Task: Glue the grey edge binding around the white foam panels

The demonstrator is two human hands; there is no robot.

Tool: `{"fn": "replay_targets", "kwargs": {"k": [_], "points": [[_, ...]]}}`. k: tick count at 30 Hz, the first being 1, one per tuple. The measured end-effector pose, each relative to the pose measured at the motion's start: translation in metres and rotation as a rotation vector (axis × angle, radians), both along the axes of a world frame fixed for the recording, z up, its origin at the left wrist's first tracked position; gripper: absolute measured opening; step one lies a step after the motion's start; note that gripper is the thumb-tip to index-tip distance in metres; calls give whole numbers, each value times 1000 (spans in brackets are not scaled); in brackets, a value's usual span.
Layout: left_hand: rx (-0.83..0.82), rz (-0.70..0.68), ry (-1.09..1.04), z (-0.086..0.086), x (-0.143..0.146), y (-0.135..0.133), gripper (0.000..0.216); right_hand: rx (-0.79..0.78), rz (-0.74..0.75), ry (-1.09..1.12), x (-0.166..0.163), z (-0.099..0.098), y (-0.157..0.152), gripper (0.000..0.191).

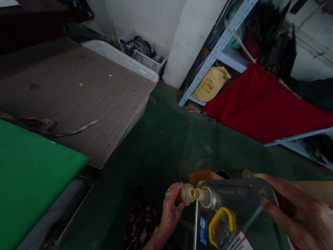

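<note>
Near, 5 o'clock: metal tin (248, 197) with yellow handle (212, 221); right hand (305, 213) grips its edge from 4. At 6, left hand (170, 209) clasps small clear bottle (187, 193), mouth at tin's spout (207, 197). Likely pouring; next calls for slow tilt, mouths aligned. Flow unclear. Farther, 3 o'clock: red cloth (268, 105).

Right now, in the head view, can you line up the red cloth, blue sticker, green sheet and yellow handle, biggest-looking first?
1. Green sheet, cut off by the picture's edge
2. Red cloth
3. Yellow handle on the metal can
4. Blue sticker
</note>
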State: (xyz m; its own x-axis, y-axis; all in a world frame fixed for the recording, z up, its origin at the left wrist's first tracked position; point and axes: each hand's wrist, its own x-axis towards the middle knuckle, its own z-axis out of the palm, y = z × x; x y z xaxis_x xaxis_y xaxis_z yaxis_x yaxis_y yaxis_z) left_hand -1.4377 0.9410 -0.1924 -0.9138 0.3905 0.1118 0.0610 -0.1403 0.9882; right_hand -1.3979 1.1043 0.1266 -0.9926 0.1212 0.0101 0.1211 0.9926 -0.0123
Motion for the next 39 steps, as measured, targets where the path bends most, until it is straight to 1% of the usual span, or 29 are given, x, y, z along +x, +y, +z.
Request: {"fn": "replay_targets", "kwargs": {"k": [13, 18, 20, 27, 30, 35, 37, 39], "points": [[-10, 21, 42, -3, 2, 1, 56, -4, 7, -38, 1, 1, 3, 42], [-8, 35, 39, -6, 4, 4, 55, 34, 15, -17, 3, 0, 4, 39], [-8, 33, 45, -7, 3, 4, 55, 20, 9, -21, 3, 0, 4, 38], [-2, 39, 59, -9, 3, 4, 58, -59, -100, 15, 2, -3, -5, 38], [1, 31, 50, -10, 4, 4, 58, -41, -95, 11, 1, -1, -9, 37], [-18, 1, 26, -5, 2, 2, 57, -90, -108, 1, 0, 0, -5, 39], [-29, -7, 18, -3, 1, 1, 57, -98, -88, -25, 1, -1, -3, 40], [-26, -5, 21, -2, 1, 1, 57, -114, -116, -13, 2, -3, -4, 40]]}}
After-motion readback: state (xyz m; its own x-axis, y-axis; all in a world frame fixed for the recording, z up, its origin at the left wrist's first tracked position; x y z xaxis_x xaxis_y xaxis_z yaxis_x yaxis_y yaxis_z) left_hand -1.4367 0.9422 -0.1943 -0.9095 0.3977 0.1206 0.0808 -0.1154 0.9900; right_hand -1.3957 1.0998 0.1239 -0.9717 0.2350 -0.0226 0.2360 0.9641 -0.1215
